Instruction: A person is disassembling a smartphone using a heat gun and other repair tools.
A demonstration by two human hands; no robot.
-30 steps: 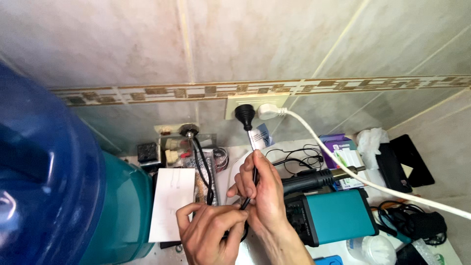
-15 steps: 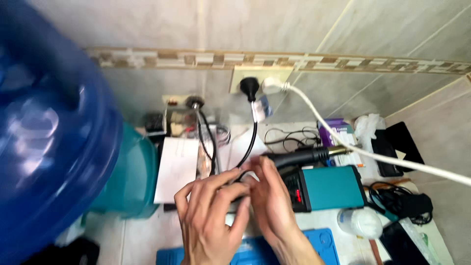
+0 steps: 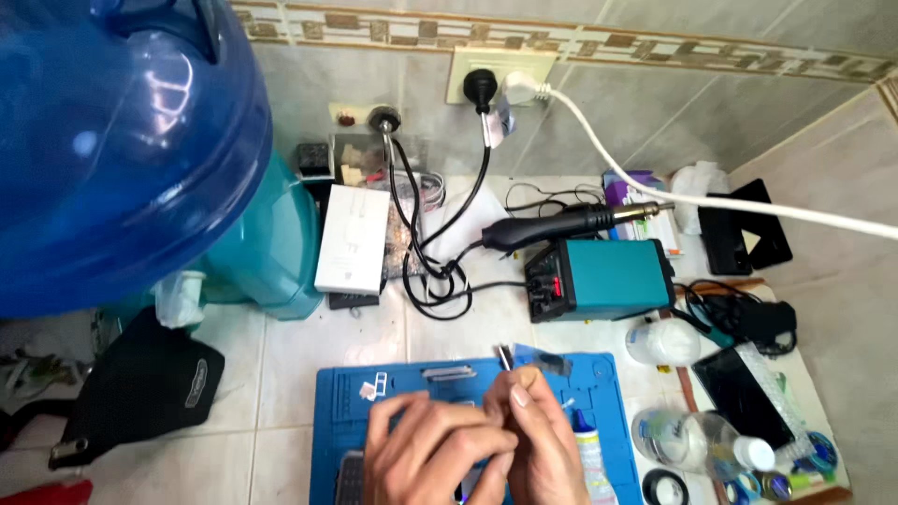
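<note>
Left hand (image 3: 426, 444): fingers curled, pressed against right hand; whatever is gripped, hidden.
Right hand (image 3: 533, 440): fingertips pinched on small metal piece (image 3: 506, 356), over blue work mat (image 3: 608, 393).
Behind: teal soldering station (image 3: 599, 278), blue water bottle (image 3: 112, 140).

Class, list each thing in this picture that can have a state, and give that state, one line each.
black plug: plugged into the wall socket.
white plug: plugged in beside it.
hot-air handle: resting on the teal station.
left hand: fingers curled over the blue mat.
right hand: pinching something small, unclear what.
</note>
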